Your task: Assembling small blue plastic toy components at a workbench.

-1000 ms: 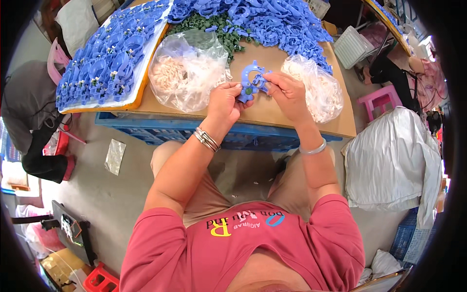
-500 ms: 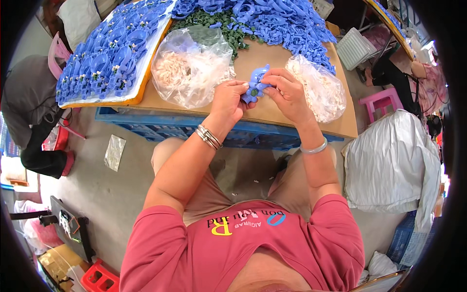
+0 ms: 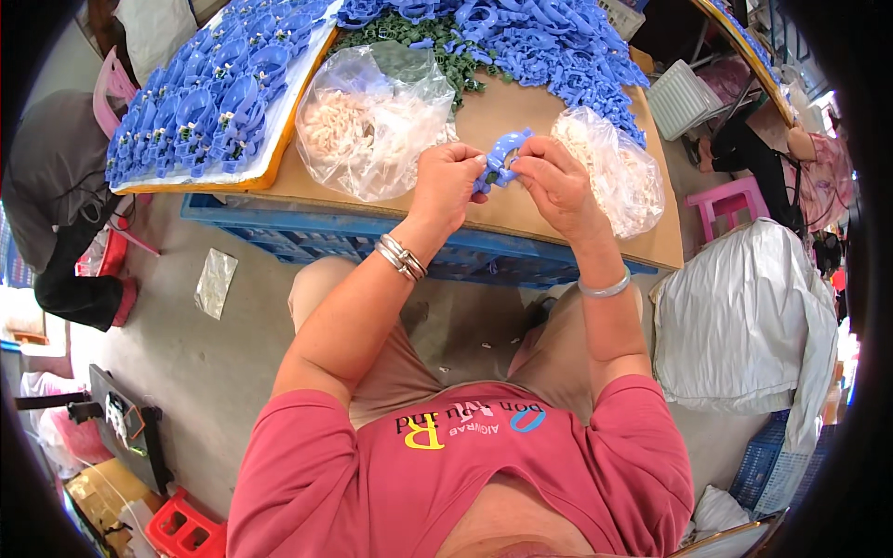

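Over the near edge of the cardboard-covered table (image 3: 502, 112), both hands meet at a blue plastic piece (image 3: 507, 147) with a curved, ring-like upper part. My left hand (image 3: 445, 184) grips its lower left end between thumb and fingers. The fingers of my right hand (image 3: 558, 186) are pinched at its right side; whether a small part sits between them is hidden. Beside my left hand lies a clear bag (image 3: 358, 130) of small cream-coloured pieces. Another clear bag (image 3: 609, 177) of similar pieces lies just right of my right hand.
A heap of blue plastic parts (image 3: 549, 56) and dark green parts (image 3: 400, 35) covers the table's far side. At left, an orange-edged tray (image 3: 299, 102) carries rows of blue pieces. Blue crates (image 3: 344, 237) stand under the tabletop. Other people sit at both sides, near a pink stool (image 3: 727, 200).
The blue piece has turned in my hands, so its curved part now arches toward the upper right. Both hands have shifted slightly; the left one shows more of its back.
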`<control>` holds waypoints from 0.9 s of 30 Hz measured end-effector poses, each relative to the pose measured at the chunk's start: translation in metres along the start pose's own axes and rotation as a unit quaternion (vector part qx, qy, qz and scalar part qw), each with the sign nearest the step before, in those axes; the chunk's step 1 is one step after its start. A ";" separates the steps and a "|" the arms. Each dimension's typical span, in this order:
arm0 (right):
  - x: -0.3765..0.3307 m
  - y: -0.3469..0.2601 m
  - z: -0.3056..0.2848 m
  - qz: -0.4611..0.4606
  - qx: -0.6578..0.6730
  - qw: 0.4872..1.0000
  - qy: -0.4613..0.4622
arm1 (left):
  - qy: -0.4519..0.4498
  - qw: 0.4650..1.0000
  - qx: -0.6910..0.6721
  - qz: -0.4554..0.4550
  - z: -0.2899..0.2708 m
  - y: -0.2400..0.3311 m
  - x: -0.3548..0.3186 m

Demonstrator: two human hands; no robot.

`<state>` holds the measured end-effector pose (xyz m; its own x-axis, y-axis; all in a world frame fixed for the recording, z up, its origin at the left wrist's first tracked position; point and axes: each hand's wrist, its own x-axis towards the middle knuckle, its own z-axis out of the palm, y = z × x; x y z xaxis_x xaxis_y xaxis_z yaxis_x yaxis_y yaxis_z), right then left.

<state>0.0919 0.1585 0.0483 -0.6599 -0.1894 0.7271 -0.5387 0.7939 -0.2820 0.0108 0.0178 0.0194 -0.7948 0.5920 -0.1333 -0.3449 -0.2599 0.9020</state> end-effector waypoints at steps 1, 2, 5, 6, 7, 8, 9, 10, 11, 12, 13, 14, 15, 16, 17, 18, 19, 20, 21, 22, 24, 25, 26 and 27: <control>0.000 0.000 0.000 -0.004 -0.003 1.000 0.001 | 0.000 1.000 0.000 0.000 0.000 0.000 0.000; -0.001 0.001 0.000 -0.007 -0.005 1.000 0.002 | -0.003 1.000 0.014 0.006 -0.001 0.000 0.001; 0.000 0.000 0.000 -0.015 -0.009 1.000 0.000 | -0.004 0.999 0.041 0.017 -0.001 0.001 0.000; 0.001 -0.001 0.000 -0.014 -0.009 1.000 0.000 | -0.001 0.998 0.053 0.023 0.000 0.002 0.000; 0.002 -0.002 -0.001 -0.021 -0.025 0.999 -0.006 | -0.001 0.998 0.053 0.022 0.000 0.002 0.000; 0.002 -0.003 -0.001 -0.028 -0.041 0.999 -0.012 | 0.001 0.998 0.063 0.029 0.000 0.002 0.000; 0.002 -0.002 -0.001 -0.028 -0.041 0.999 -0.012 | 0.003 0.997 0.074 0.035 0.000 0.002 0.000; 0.002 -0.002 -0.001 -0.033 -0.048 0.998 -0.014 | 0.003 0.997 0.074 0.035 0.000 0.003 0.000; 0.002 -0.002 -0.002 -0.038 -0.054 0.998 -0.015 | 0.000 0.996 0.077 0.034 0.000 0.003 0.000; 0.002 -0.002 -0.002 -0.038 -0.054 0.998 -0.015 | -0.002 0.996 0.079 0.034 0.000 0.003 0.000; 0.002 -0.001 -0.002 -0.038 -0.058 0.997 -0.019 | -0.002 0.996 0.080 0.034 0.000 0.004 0.000; 0.001 -0.001 -0.002 -0.039 -0.062 0.997 -0.024 | -0.003 0.996 0.083 0.033 0.000 0.004 0.000; 0.001 -0.001 -0.003 -0.039 -0.062 0.997 -0.024 | -0.004 0.996 0.086 0.033 0.000 0.004 -0.001; 0.001 0.000 -0.003 -0.040 -0.069 0.996 -0.029 | -0.005 0.996 0.086 0.033 0.000 0.003 0.000; 0.000 0.000 -0.002 -0.041 -0.076 0.996 -0.035 | -0.001 0.994 0.100 0.042 0.000 0.002 0.001; 0.000 0.001 -0.002 -0.041 -0.076 0.996 -0.034 | 0.002 0.992 0.114 0.052 0.000 0.001 0.001; -0.001 0.001 -0.002 -0.056 -0.101 0.992 -0.046 | 0.002 0.992 0.114 0.052 -0.001 -0.001 0.002; -0.001 0.002 -0.002 -0.071 -0.126 0.988 -0.057 | 0.003 0.983 0.160 0.087 -0.002 -0.003 0.003; -0.001 0.001 -0.003 -0.070 -0.127 0.988 -0.057 | 0.004 0.971 0.206 0.122 -0.002 -0.004 0.003; 0.000 -0.001 -0.003 -0.076 -0.144 0.985 -0.064 | 0.004 0.971 0.206 0.122 -0.002 -0.003 0.004; -0.001 -0.003 -0.002 -0.081 -0.160 0.981 -0.070 | -0.010 0.994 0.103 0.023 -0.002 0.001 0.002; -0.002 -0.005 -0.001 -0.064 -0.134 0.987 -0.055 | -0.010 0.994 0.103 0.022 -0.003 0.000 0.003; -0.001 -0.006 0.000 -0.048 -0.107 0.992 -0.040 | -0.017 0.999 0.028 -0.016 -0.005 -0.001 0.004; -0.001 -0.008 0.001 -0.049 -0.106 0.992 -0.040 | -0.024 0.997 -0.048 -0.054 -0.006 -0.002 0.005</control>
<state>0.0966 0.1516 0.0492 -0.6540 -0.3092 0.6904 -0.4847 0.8720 -0.0686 0.0045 0.0167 0.0149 -0.7258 0.6565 -0.2058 -0.4756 -0.2626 0.8395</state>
